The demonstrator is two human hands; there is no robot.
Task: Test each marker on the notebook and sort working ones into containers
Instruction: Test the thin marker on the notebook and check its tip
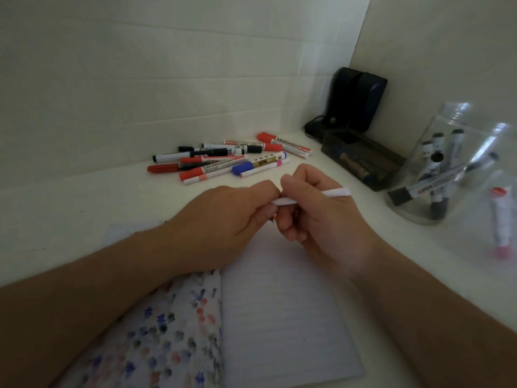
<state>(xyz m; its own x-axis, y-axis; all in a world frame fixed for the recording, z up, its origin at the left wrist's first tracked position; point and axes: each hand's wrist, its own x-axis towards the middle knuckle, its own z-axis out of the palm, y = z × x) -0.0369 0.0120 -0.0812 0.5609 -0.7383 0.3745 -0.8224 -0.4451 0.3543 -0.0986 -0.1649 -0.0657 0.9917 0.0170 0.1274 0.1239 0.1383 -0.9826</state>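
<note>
Head view: both hands gripped one marker (333,194) over notebook (279,303), left hand (223,219) pinching cap end, right hand (316,214) curled round barrel; likely uncapping, next test stroke.

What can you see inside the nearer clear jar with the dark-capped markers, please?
The clear jar holds several white markers with black caps, leaning at angles. Their exact count and lower ends are unclear through blur and glare.

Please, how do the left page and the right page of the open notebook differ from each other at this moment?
The left page is covered with many small test marks in blue, red and dark ink; the right page shows only faint ruled lines and no marks. The left forearm lies across the upper part of the left page, while the right page is mostly uncovered. Both belong to the same open notebook, lying flat on the white table.
</note>
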